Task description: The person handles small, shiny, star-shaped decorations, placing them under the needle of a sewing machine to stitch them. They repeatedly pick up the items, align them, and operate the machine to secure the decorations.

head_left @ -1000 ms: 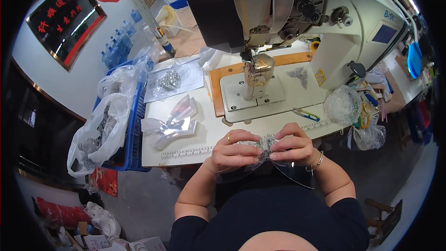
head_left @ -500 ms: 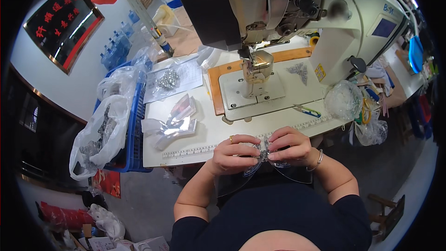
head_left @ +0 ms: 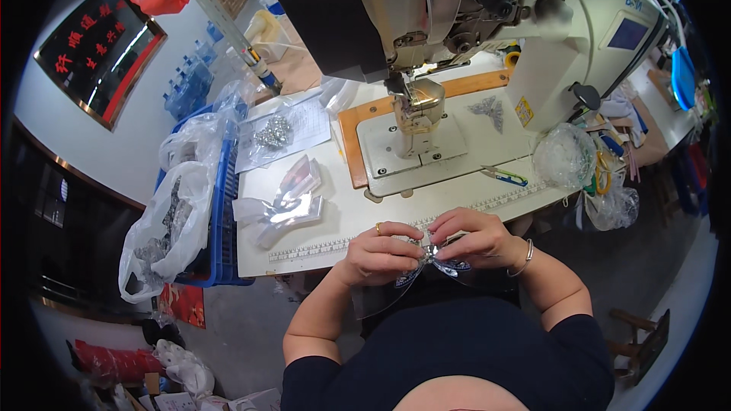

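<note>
A silvery, glittering bow-shaped ornament with bluish sparkling wings is held between my two hands just off the table's front edge. My left hand pinches it from the left, fingers closed near its centre; a ring shows on one finger. From the right, my right hand grips it with thumb and fingertips, a bracelet at the wrist. Clear, curved-edged plastic hangs below the ornament. The fingers hide part of it. A similar grey, sparkling piece lies on the sewing machine's bed.
The sewing machine stands ahead of my hands. Thread snips lie by the ruler strip. On the left are clear plastic pieces, a bag of shiny bits and a blue crate. A plastic-wrapped bundle sits right.
My right fingers have shifted up and slightly left on the ornament, uncovering more of its centre and right wing. My left hand keeps its grip. The view has shifted slightly.
</note>
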Motion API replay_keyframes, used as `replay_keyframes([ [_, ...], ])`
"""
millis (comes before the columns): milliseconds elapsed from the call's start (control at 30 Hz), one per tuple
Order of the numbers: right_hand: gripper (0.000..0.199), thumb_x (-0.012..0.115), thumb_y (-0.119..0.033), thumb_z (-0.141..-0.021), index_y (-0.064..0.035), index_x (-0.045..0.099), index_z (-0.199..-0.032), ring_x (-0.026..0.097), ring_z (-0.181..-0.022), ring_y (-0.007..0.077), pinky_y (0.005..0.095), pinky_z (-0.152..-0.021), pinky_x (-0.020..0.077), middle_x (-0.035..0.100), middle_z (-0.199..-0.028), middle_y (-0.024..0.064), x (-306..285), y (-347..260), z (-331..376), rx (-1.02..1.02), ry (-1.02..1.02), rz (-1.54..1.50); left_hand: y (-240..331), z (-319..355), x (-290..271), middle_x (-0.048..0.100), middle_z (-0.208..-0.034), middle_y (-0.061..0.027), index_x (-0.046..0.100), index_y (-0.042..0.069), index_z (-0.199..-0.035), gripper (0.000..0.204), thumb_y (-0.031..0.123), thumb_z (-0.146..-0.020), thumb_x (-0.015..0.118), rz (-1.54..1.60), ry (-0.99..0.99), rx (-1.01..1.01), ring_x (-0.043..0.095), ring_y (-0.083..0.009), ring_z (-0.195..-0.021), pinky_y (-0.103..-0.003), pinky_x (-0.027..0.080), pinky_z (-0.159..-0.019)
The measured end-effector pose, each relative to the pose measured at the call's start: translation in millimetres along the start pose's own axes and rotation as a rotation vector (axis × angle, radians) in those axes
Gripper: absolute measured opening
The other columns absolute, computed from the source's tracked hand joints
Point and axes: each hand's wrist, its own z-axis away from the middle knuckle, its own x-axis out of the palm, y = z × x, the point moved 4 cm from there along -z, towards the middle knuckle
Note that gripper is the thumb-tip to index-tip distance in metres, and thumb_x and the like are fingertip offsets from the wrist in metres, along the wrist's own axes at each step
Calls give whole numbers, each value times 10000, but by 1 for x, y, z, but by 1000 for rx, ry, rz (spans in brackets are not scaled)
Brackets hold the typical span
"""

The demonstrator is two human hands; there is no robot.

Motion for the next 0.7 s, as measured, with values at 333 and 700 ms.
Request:
replay_keyframes([
  [333,200,695,55,-617,-65,634,-765,593,-885,268,364,-790,514,592,-848,48,2,7,8,-31,28,8,-15,19,10,640,-963,-103,655,51,-859,159,-18,-722,698,220,189,-134,613,-322,-957,-389,503,-815],
  [700,207,707,21,-642,-82,655,-814,570,-961,258,354,-822,481,603,-925,48,-13,-3,-6,66,-119,33,-3,11,2,661,-883,-92,660,33,-822,91,34,-734,682,1,73,-8,637,-320,-856,-356,531,-732],
])
